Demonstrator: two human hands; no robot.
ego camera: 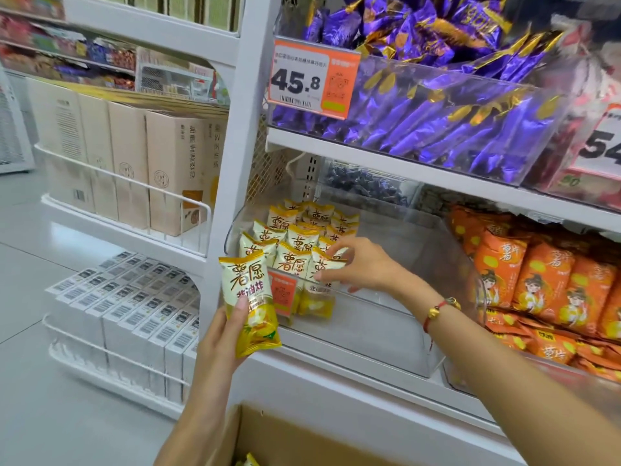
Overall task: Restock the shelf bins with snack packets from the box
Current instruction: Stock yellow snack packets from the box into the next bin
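- The left hand (232, 326) is gripping a single yellow-and-white snack packet (248, 302), fingers curled behind it and the thumb lying across its front, holding it upright just outside the front left corner of the clear bin (386, 317)
- The right hand (358, 265) is reaching over the bin's front wall, its fingers and thumb pinching the top of the packet in the front row (324, 264); that packet is standing upright against the front wall
- The stocked packets (295, 237) are standing in rows in the left part of the bin, running from front to back, while the right part of the bin is showing bare floor
- An orange price tag (281, 290) is hanging on the bin's front wall, just beside the held packet
- The cardboard box (302, 438) is sitting open below the shelf at the bottom edge of view, with a yellow packet corner (250, 460) peeking out of it
- A red cord bracelet (437, 311) with gold beads is circling the right wrist
- Orange packets (544, 290) are filling the neighbouring bin to the right, and purple packets (453, 122) are filling the bin on the shelf above, which is carrying a tag reading 45.8 (311, 82)
- Beige cartons (134, 156) are standing on the rack to the left
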